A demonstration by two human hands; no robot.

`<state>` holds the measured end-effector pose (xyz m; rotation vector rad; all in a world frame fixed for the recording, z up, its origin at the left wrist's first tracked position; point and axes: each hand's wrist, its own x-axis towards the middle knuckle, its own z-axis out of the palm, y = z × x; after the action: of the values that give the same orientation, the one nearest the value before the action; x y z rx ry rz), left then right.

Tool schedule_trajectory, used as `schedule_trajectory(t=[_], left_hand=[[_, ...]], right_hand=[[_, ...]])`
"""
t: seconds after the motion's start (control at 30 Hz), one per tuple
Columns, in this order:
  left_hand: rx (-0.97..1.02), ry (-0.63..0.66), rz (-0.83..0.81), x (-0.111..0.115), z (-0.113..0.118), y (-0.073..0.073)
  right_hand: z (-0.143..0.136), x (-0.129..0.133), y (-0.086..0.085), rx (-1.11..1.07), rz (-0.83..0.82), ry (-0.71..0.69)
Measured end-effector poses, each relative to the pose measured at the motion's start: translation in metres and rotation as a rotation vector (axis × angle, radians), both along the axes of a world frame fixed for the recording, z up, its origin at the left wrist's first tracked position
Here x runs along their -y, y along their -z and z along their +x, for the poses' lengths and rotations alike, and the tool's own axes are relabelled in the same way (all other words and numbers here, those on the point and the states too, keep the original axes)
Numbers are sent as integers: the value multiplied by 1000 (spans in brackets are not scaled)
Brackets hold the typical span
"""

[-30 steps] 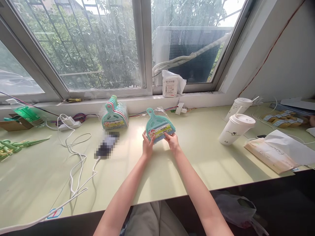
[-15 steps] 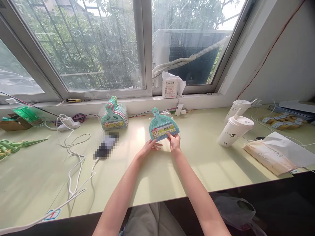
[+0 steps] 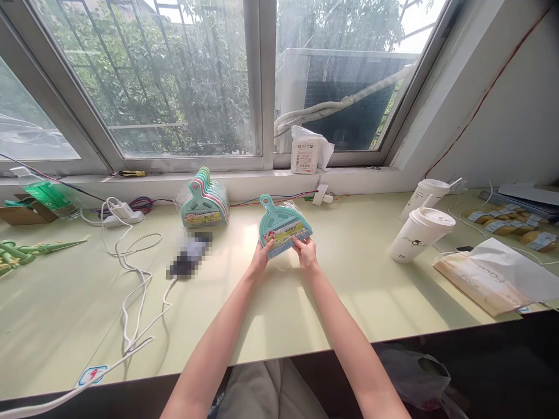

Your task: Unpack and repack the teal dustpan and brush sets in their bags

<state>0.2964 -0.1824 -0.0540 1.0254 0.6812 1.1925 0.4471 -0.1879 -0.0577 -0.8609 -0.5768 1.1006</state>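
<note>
Between my two hands is a small teal dustpan set [image 3: 279, 220] in clear plastic, with a colourful label across its front and a handle with a hole at the top. My left hand [image 3: 261, 257] is closed on its lower left corner. At the lower right edge, my right hand [image 3: 306, 252] grips it with the thumb on the front. The dustpan tilts, its right side lower toward me. Behind and to the left, a wrapped row of similar dustpans [image 3: 204, 203] in teal, pink and white stands upright on the table [image 3: 349, 297].
A blurred phone [image 3: 190, 256] with a white cable [image 3: 131, 291] lies left. On the right stand two white cups [image 3: 421, 233] beside a tissue pack [image 3: 480, 279]. A green bottle [image 3: 48, 195] is far left. A small white box [image 3: 304, 156] rests on the windowsill.
The dustpan has shifted slightly left and tilted clockwise. My left hand's fingers, spread beneath its edge before, are now closed on its left corner. My right hand keeps its hold.
</note>
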Motion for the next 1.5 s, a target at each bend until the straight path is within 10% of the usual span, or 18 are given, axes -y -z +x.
schedule_trajectory(t=[0.57,1.13,1.37,1.5], left_hand=[[-85,91,0,7,-11,-13],[-96,30,-7,-8,-15,-1],[-100,-18,-90,-16,-39,-8],[-26,-86,-96,-22,-49,-10]], right_hand=[[18,1,1,47,-4,-258],[0,0,7,16,-33,-189],[34,9,-5,301,-175,-461],[39,12,-17,631,-5,-186]])
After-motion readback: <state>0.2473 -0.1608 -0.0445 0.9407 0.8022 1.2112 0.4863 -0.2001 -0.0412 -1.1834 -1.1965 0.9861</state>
